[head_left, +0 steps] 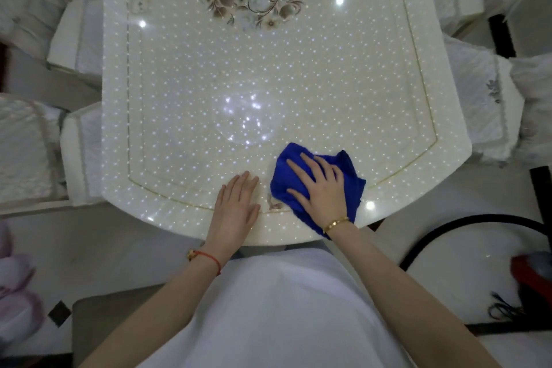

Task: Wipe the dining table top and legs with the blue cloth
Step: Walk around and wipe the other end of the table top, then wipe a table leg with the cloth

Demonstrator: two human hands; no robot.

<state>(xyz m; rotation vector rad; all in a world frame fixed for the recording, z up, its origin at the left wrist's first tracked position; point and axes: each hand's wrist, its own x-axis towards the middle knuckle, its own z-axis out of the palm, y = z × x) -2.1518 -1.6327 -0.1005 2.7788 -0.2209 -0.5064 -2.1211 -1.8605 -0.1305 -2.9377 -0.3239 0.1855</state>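
The glossy cream dining table (268, 75) stretches away from me, with a floral pattern at its far middle and a gold line round its border. A crumpled blue cloth (349, 176) lies on the top near the front edge, right of centre. My right hand (321, 188) presses flat on the cloth with its fingers spread. Just left of the cloth, my left hand (236, 206) rests flat on the bare tabletop, its fingers straight and together. The table legs are hidden under the top.
White padded chairs stand along both sides: left chairs (33, 143) and right chairs (484, 104). A black hose (448, 230) curves over the floor at the right, beside a red appliance (534, 275). Pink slippers (15, 293) lie at the lower left.
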